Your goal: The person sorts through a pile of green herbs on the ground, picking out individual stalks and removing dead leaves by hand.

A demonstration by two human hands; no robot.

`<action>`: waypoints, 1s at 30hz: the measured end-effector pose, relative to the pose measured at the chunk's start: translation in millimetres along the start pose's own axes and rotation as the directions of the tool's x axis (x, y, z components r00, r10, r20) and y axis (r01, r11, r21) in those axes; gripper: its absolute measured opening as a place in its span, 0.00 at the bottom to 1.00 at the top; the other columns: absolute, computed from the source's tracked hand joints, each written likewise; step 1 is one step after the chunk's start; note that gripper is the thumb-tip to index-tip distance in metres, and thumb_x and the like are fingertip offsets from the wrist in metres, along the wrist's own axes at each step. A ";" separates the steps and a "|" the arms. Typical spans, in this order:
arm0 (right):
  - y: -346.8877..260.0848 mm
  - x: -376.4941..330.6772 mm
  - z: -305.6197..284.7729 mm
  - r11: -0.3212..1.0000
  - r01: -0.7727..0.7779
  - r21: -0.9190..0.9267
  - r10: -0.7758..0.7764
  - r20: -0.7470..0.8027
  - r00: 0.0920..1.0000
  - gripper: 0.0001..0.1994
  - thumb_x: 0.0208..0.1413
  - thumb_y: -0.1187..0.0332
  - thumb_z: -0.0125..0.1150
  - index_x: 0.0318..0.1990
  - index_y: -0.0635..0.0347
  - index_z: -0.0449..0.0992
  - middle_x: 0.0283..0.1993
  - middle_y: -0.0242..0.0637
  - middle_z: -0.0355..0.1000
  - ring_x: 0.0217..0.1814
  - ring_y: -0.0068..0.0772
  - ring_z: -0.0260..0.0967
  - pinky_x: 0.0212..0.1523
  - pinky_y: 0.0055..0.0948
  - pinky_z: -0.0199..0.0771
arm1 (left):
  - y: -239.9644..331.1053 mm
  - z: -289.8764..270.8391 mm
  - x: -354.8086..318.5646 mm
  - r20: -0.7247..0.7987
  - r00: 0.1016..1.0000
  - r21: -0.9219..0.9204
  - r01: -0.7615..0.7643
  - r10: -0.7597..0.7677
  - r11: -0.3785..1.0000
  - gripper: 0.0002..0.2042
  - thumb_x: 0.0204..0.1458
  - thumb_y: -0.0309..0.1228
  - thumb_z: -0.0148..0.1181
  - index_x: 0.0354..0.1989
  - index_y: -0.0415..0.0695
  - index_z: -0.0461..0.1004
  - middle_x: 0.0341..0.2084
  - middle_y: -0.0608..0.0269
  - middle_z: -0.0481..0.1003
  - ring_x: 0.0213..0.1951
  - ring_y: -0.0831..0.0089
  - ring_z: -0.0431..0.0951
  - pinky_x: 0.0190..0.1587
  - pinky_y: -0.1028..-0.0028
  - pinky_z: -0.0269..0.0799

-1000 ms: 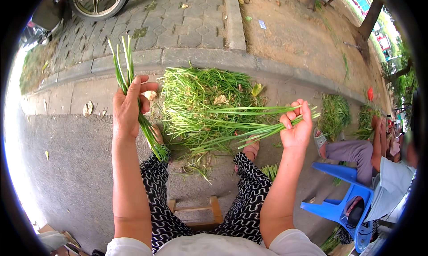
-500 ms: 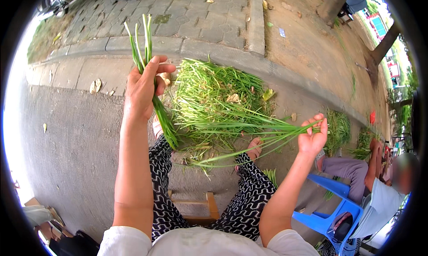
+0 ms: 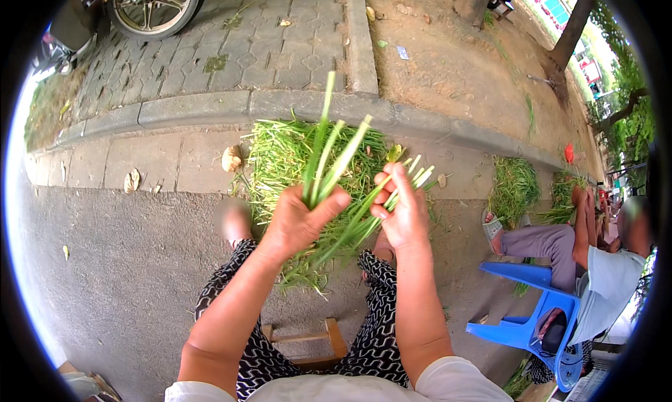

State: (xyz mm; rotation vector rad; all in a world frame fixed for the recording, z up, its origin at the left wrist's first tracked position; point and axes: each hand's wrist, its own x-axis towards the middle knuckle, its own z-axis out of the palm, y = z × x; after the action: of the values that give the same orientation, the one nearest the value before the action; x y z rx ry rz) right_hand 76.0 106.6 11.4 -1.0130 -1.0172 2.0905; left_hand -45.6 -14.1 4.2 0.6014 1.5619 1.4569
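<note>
My left hand (image 3: 302,223) is closed around a small bunch of long green chives (image 3: 328,165), their pale ends pointing up and away. Close to its right, my right hand (image 3: 406,209) pinches more chives (image 3: 422,177) between thumb and fingers. Their white ends stick out beyond the fingertips, and their green leaves trail back toward the left hand. Beneath and beyond both hands lies a broad heap of loose chives (image 3: 278,150) on the ground, partly hidden by the hands. My feet rest on either side of the heap's near edge.
A low wooden stool (image 3: 336,337) is between my legs. At right, a person (image 3: 607,269) sits near a blue plastic chair (image 3: 514,332), with smaller chive heaps (image 3: 514,185) beyond. A stone curb (image 3: 189,108) runs past the heap; a motorcycle wheel (image 3: 157,6) stands at far left.
My hands have come together from wide apart: the left moved right and nearer, the right moved left. The chives in my right hand now show white ends past the fingertips. The view has shifted.
</note>
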 end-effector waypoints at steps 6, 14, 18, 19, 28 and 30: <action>12.9 4.1 4.9 0.999 -0.038 -0.009 0.038 0.072 0.997 0.20 0.50 0.50 0.57 0.35 0.61 0.69 0.28 0.33 0.65 0.27 0.21 0.62 0.20 0.20 0.59 | -2.6 3.9 -4.6 0.060 0.998 0.107 -0.007 0.000 0.994 0.10 0.44 0.30 0.64 0.32 0.39 0.75 0.22 0.68 0.75 0.25 0.85 0.70 0.28 0.81 0.68; -17.3 13.3 -17.3 0.962 0.042 0.269 -0.035 -0.032 0.999 0.10 0.55 0.59 0.53 0.32 0.56 0.69 0.23 0.28 0.68 0.22 0.22 0.66 0.20 0.26 0.66 | 6.9 -7.1 1.1 0.128 0.972 -0.138 0.215 -0.197 0.967 0.16 0.52 0.40 0.54 0.35 0.37 0.74 0.23 0.63 0.75 0.13 0.83 0.60 0.16 0.82 0.57; -8.1 8.2 -7.3 0.996 -0.016 0.088 0.013 0.033 0.999 0.10 0.51 0.59 0.59 0.33 0.55 0.71 0.23 0.29 0.67 0.18 0.17 0.62 0.12 0.19 0.57 | 3.9 -7.4 5.0 0.196 0.964 -0.262 0.227 -0.178 0.938 0.18 0.56 0.42 0.45 0.38 0.37 0.73 0.26 0.60 0.75 0.13 0.82 0.59 0.17 0.83 0.57; -6.8 3.8 1.9 0.991 -0.041 0.126 0.039 0.020 0.999 0.10 0.50 0.60 0.61 0.33 0.55 0.71 0.23 0.28 0.66 0.16 0.16 0.60 0.11 0.18 0.54 | 2.3 -5.5 4.5 0.184 0.968 -0.242 0.216 -0.174 0.946 0.18 0.56 0.41 0.46 0.38 0.37 0.73 0.25 0.61 0.75 0.13 0.82 0.59 0.17 0.83 0.57; 3.1 -3.3 12.5 0.994 -0.018 -0.110 0.032 0.121 0.992 0.09 0.51 0.63 0.60 0.29 0.57 0.69 0.19 0.24 0.60 0.14 0.12 0.54 0.11 0.16 0.50 | -1.9 3.7 -1.9 0.232 0.961 0.053 0.139 -0.148 0.989 0.15 0.55 0.39 0.50 0.37 0.40 0.74 0.22 0.67 0.74 0.13 0.87 0.60 0.15 0.85 0.57; 7.7 0.2 6.8 0.992 -0.001 -0.124 0.016 0.120 0.993 0.09 0.52 0.63 0.59 0.30 0.58 0.70 0.19 0.24 0.61 0.14 0.13 0.54 0.11 0.16 0.50 | -4.0 3.8 -1.2 0.253 0.959 0.045 0.123 -0.131 0.991 0.15 0.56 0.40 0.49 0.38 0.39 0.74 0.22 0.66 0.74 0.14 0.87 0.62 0.16 0.84 0.58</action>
State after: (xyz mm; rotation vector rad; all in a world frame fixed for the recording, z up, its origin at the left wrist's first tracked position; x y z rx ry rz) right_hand 68.8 100.2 7.7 -0.9608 -1.2182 2.1390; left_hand -40.9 -13.9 1.0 0.6653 1.3945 1.2114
